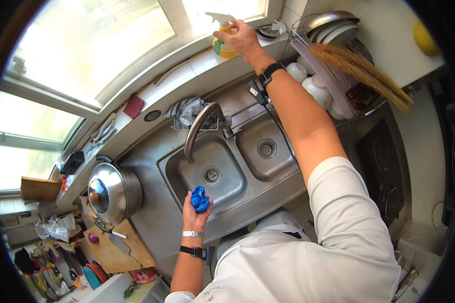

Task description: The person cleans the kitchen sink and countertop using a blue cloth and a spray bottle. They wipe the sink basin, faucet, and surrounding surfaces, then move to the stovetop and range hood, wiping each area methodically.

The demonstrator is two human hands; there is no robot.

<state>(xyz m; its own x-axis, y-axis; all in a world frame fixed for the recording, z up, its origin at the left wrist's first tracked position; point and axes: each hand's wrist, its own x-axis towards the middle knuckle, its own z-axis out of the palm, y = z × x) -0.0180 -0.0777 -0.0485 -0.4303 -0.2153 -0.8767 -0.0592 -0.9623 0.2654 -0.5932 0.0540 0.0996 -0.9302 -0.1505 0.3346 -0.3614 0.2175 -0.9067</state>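
Observation:
My left hand holds a crumpled blue cloth over the front edge of the larger sink basin. Up on the tiled windowsill, my right hand has its thumb and fingers around the upper part of a spray bottle. The bottle has a white trigger head, yellow liquid and a green label; it looks upright on the sill. Between the two hands a curved metal faucet arches over the larger basin. The smaller basin lies below my right forearm.
A lidded steel pot stands left of the sink, near a cutting board with a cleaver and a red onion. On the right, a dish rack holds bowls and a straw brush, beside a gas stove.

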